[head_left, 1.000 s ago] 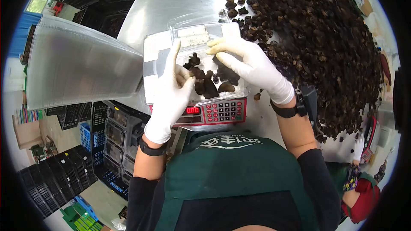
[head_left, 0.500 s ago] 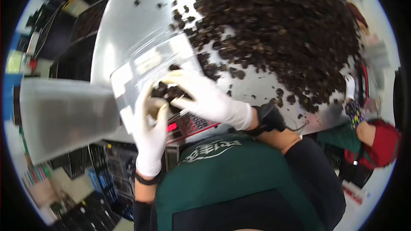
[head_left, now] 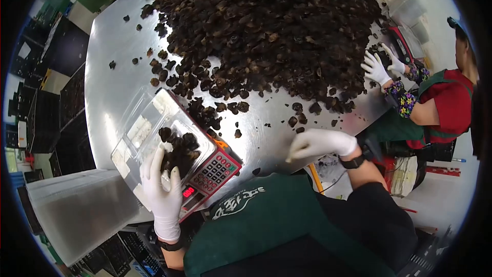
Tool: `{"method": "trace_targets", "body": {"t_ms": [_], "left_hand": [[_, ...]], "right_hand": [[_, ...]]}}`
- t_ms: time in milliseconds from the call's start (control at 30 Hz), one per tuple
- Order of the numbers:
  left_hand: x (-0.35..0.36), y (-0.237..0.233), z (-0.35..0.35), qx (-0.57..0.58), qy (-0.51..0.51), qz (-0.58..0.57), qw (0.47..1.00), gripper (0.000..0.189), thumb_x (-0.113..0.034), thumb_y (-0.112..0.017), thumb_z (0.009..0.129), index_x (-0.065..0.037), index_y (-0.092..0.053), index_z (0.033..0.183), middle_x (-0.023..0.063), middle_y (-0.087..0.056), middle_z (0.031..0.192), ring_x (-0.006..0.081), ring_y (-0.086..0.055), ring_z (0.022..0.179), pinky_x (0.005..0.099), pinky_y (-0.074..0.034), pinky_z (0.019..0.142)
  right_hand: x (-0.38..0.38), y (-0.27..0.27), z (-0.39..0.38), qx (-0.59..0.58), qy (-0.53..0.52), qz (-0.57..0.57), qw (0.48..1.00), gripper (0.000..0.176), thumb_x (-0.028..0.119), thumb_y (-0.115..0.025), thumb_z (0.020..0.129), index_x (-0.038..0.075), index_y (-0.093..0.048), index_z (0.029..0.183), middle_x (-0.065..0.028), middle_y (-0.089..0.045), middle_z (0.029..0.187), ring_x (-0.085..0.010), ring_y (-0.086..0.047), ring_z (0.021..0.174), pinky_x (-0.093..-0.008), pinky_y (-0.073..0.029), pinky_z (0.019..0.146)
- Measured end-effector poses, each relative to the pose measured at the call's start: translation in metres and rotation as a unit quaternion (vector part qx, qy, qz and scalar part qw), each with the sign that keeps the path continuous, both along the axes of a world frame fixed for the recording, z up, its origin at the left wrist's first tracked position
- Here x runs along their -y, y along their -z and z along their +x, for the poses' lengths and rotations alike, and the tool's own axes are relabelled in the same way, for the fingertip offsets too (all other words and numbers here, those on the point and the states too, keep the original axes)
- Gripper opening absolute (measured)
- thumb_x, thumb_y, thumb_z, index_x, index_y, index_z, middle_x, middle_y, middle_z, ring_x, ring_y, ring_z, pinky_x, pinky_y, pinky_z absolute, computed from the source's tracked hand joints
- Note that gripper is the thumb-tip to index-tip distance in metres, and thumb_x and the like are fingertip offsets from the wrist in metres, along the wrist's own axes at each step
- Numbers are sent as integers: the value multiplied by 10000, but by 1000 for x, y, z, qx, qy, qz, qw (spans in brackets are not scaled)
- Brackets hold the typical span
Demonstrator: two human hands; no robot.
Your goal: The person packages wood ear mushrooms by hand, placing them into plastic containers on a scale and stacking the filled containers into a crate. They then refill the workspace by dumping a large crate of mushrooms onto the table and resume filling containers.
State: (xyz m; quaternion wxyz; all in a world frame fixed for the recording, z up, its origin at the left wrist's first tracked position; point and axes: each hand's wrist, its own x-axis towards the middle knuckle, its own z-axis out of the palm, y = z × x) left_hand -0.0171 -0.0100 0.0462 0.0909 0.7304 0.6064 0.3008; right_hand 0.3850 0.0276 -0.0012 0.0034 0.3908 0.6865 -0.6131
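Observation:
My left hand point(head_left: 163, 192), in a white glove, is at the near side of a clear plastic box point(head_left: 177, 125), with thumb and fingers closed around its edge. Dark brown, wrinkled pieces like wood ear mushrooms point(head_left: 180, 154) are heaped in the box. Beneath it is a red and grey digital scale point(head_left: 211, 174) with keypad and lit red display. My right hand point(head_left: 323, 144), also gloved, hovers over the table's near edge, away from the box. Its fingers are bent and pressed together; whatever they may hold is hidden.
A large mound of the same dark pieces point(head_left: 271, 36) covers much of the metal table point(head_left: 110, 72), with loose ones scattered around. A translucent bin point(head_left: 82, 210) stands at the left. Across the right side, a co-worker's gloved hands point(head_left: 378, 69) are at the mound near another scale point(head_left: 400, 43).
My right hand has left the box and moved right toward the table's near edge. My left hand stays at the box. The view has shifted, showing more of the scale and the co-worker.

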Motion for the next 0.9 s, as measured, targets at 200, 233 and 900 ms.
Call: {"method": "trace_targets", "body": {"t_ms": [200, 233, 900], "left_hand": [[-6, 18, -7, -149, 35, -119, 981, 522, -238, -604, 920, -33, -510, 1390, 173, -503, 1417, 383, -408, 1349, 517, -251, 1153], [-6, 18, -8, -144, 23, -143, 979, 522, -226, -606, 920, -35, -505, 1395, 170, -505, 1416, 383, -412, 1347, 515, -254, 1153], [0, 17, -12, -32, -52, -13, 998, 430, 123, -653, 749, 4, -659, 1162, 189, -632, 1245, 327, -597, 1157, 391, -470, 980]], "right_hand": [[-46, 22, 32, 132, 180, 348, 911, 489, 207, -709, 813, 96, -616, 1280, -156, -605, 1287, -325, -564, 1190, -395, -479, 985], [-67, 22, 22, 180, 200, 419, 867, 558, 202, -719, 794, 105, -577, 1325, -171, -566, 1328, -335, -533, 1224, -410, -466, 1005], [-247, 74, -94, 184, 111, 587, 780, 262, 170, -761, 744, 133, -652, 979, -63, -582, 1119, -274, -584, 1058, -399, -550, 784]]}}
